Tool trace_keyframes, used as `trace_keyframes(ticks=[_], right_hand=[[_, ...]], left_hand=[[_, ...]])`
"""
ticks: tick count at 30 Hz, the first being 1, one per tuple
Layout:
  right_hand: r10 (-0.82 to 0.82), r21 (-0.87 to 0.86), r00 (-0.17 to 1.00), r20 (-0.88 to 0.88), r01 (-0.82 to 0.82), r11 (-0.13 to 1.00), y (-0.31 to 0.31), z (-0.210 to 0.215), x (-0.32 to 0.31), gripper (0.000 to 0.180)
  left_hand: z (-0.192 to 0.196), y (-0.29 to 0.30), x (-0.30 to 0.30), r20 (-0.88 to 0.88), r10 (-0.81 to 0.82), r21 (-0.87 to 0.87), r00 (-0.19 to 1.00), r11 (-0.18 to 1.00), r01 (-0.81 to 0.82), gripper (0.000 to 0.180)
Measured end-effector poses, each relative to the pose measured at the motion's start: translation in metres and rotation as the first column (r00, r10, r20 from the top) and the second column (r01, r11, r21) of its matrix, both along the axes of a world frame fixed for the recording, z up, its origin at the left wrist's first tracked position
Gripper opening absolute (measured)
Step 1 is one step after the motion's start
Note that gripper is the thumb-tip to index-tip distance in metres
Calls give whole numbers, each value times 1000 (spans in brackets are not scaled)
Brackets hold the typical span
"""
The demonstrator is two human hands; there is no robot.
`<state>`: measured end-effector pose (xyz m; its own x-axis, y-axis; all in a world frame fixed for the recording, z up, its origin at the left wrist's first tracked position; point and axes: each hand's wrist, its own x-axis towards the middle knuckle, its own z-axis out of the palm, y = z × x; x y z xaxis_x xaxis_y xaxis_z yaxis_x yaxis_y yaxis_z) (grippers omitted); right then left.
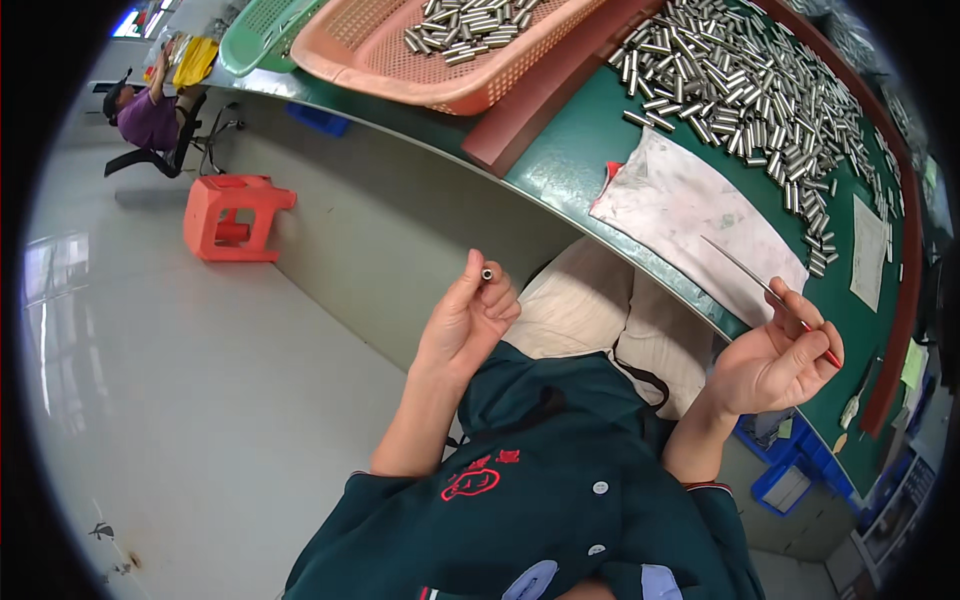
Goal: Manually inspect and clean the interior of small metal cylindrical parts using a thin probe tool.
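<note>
Between the thumb and fingers of my left hand [472, 312] is a small metal sleeve [487, 274], its round open end showing. That hand is raised in front of my lap, off the table's edge. My right hand [782, 352] grips a thin pointed metal tool [745, 268] by its red end, with the long tip slanting toward the upper left over a stained white cloth [690, 205]. The cloth lies on the green tabletop [560, 165] along its near edge. Beyond it spreads a large heap of short shiny metal sleeves [745, 85].
A pink plastic basket [390, 85] with more sleeves stands at the upper left, beside a green basket [262, 35]. A dark red bar [530, 110] divides the tabletop. Blue bins [785, 480] sit below at right. A red stool [232, 215] and a seated person [148, 118] are farther left.
</note>
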<state>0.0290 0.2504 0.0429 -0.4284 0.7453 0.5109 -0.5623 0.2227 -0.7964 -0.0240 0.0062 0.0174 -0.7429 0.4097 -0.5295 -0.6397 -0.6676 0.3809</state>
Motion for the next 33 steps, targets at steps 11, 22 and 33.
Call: trace_keyframes(ticks=[11,22,33], right_hand=[[-32,47,999,42,30,998,-2,0,-3,19],[-24,53,999,48,22,998,-2,0,-1,20],[590,228,807,-7,-574,787,-62,-13,3,15]], left_hand=[[-20,-3,4,75,-92,78,993,993,86,35],[-26,-2,5,123,-30,9,992,1000,29,32],[-26,2,9,44,-49,-103,998,993,54,33]])
